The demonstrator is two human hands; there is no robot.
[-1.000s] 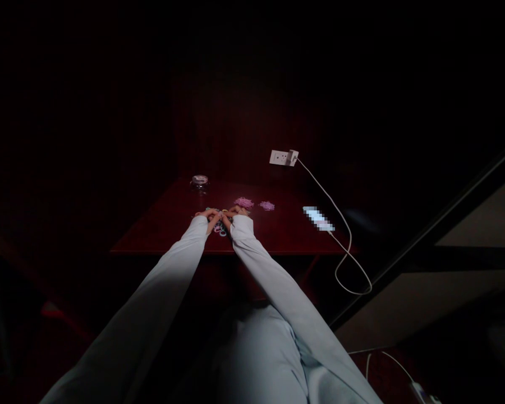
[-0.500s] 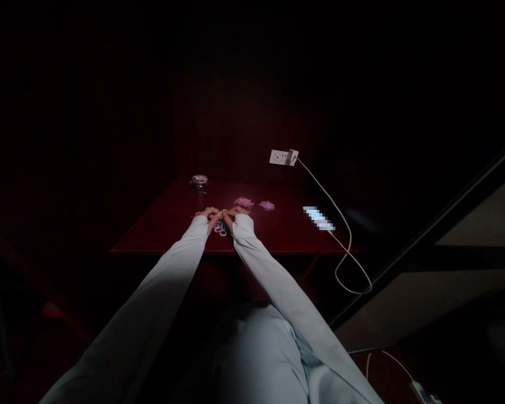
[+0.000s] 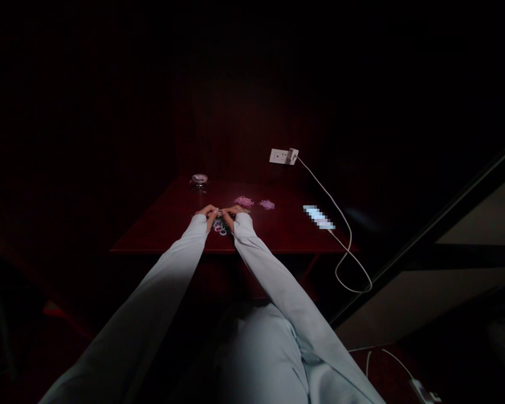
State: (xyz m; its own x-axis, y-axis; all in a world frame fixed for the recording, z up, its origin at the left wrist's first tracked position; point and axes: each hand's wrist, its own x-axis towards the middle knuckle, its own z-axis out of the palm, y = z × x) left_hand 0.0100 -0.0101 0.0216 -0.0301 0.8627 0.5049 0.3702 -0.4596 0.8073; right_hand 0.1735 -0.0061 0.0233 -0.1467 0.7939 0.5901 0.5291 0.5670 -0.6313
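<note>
My left hand [image 3: 207, 214] and my right hand [image 3: 232, 215] meet over the dark red table, fingertips pinched close together. Whatever small thing they hold between them is too small and dim to name. Just below the fingers lies a bunch of coloured rings [image 3: 222, 231] that look like hair ties, partly covered by the hands. Beyond my right hand is a pile of thin pink loops or strands [image 3: 244, 201]. To its right sits a smaller purple pile [image 3: 267, 205] of the same kind.
A clear round jar with a pale lid [image 3: 200, 179] stands at the table's back left. On the right lies a blurred-out phone [image 3: 318, 217], its white cable [image 3: 350, 235] running to a wall socket [image 3: 280, 156] and looping past the table edge [image 3: 172, 251].
Both hands have shifted very slightly, and the fingers have changed their pose a little around the pinch. The piles, jar and phone stay where they were.
</note>
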